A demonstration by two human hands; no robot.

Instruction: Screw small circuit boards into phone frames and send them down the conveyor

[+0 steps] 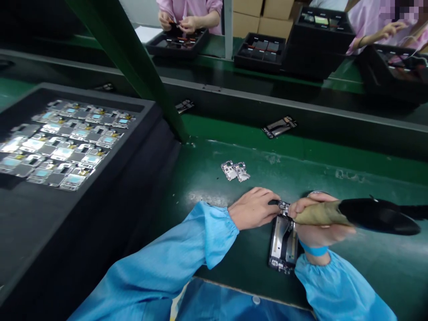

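A phone frame point(282, 243) lies flat on the green bench in front of me. My left hand point(253, 207) rests at its top end, fingers pinched on a small part point(283, 206) there. My right hand point(316, 220) is closed round the taped grip of a black electric screwdriver point(374, 215), whose tip is hidden at the frame's top. Both arms wear light blue sleeves. Two small metal shield parts point(235, 171) lie on the bench just beyond my left hand.
A black tray point(143, 111) at left holds several rows of small circuit boards. Phone parts point(279, 126) lie on the conveyor strip behind. A green post point(140, 67) slants upward. Across the line, other people in pink work over black trays point(177, 43).
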